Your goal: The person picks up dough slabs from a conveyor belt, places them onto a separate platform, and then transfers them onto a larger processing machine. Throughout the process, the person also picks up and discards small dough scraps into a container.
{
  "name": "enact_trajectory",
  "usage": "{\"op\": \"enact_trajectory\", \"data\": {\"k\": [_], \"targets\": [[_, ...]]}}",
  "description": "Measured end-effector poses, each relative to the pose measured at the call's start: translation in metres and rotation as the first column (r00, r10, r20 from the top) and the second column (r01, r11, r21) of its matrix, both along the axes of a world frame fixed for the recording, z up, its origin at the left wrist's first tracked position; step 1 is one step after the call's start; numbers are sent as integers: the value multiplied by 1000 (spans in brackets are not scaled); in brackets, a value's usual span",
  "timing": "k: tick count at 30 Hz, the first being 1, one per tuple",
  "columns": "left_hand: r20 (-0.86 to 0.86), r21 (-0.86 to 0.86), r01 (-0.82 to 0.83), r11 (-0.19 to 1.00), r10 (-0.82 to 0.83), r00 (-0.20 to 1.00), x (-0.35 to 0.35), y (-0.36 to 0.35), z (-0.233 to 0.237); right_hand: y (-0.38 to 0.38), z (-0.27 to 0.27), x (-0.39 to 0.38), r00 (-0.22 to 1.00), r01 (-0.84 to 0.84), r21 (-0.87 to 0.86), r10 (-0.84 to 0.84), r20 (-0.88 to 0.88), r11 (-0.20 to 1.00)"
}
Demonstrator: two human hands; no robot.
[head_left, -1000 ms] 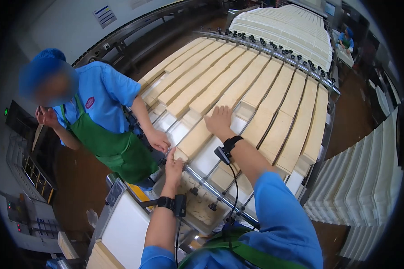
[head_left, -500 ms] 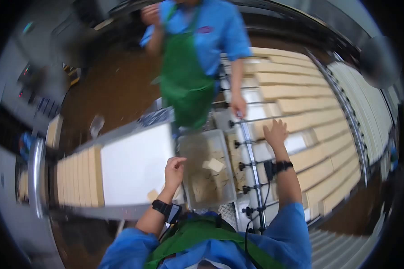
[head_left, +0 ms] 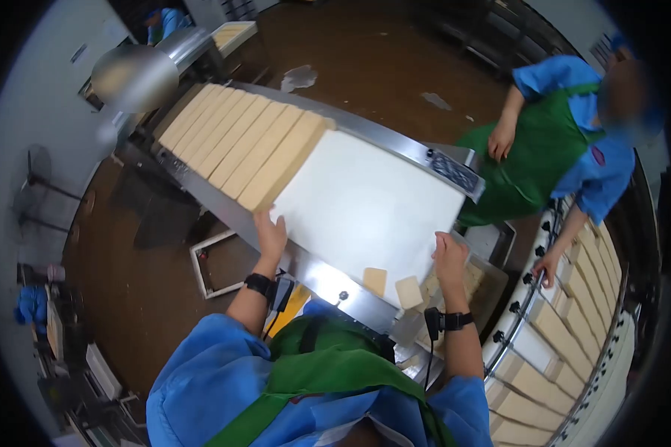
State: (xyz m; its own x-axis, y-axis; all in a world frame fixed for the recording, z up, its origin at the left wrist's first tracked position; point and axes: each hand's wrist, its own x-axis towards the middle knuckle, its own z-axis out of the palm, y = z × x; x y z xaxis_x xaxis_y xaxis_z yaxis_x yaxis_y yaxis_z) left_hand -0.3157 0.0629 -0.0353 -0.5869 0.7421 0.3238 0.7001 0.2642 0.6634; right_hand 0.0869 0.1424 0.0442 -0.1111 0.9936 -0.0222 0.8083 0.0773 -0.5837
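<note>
My left hand (head_left: 271,237) is open, thumb and fingers apart, its fingertips right at the near end of the last long beige block (head_left: 281,167) in a row. That row lies side by side on a white belt (head_left: 373,197). My right hand (head_left: 450,262) is over the belt's right end, fingers loosely bent and nothing seen in them. Near it, a small flat beige piece (head_left: 375,280) lies at the belt's near edge, and a second beige piece (head_left: 408,293) sits at the corner. Both wrists wear black strapped devices.
Below my right hand stands a bin (head_left: 492,287) with beige scraps. At right, a rail with black knobs (head_left: 528,279) borders more long blocks (head_left: 533,341). A co-worker in a green apron (head_left: 533,153) has one hand (head_left: 548,268) at that rail. A white frame (head_left: 215,262) is at left.
My view has swung left toward the belt. My right hand has left the blocks behind the rail for the belt's right end; my left hand has moved to the row's last block.
</note>
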Motion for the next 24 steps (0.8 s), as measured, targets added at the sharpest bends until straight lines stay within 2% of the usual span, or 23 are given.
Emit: {"op": "enact_trajectory", "data": {"k": [3,6,9,12,16,21,24], "targets": [[-38,-346,-250,904,253,967,-41,14,9,37,-41,-57,992,-104,119,94,87,987],[-37,-478,-172,861,176,984,-72,33,6,64,-52,-117,976,-213,150,201,87,965],[-170,-661,-165,732,68,983,-64,49,22,89,-60,-176,958,-223,60,208,197,973],[-263,-687,-185,703,-3,965,-61,51,13,113,-69,-233,931,-193,-16,188,312,981],[-367,-576,-175,799,-62,928,-60,45,14,145,-60,-305,944,-134,-64,147,295,989],[-387,-575,-166,801,-88,918,-58,43,13,190,-58,-369,950,-133,-71,147,274,989],[-387,-574,-156,804,-98,917,-58,42,11,206,-48,-392,952,-125,-159,163,260,979]]}}
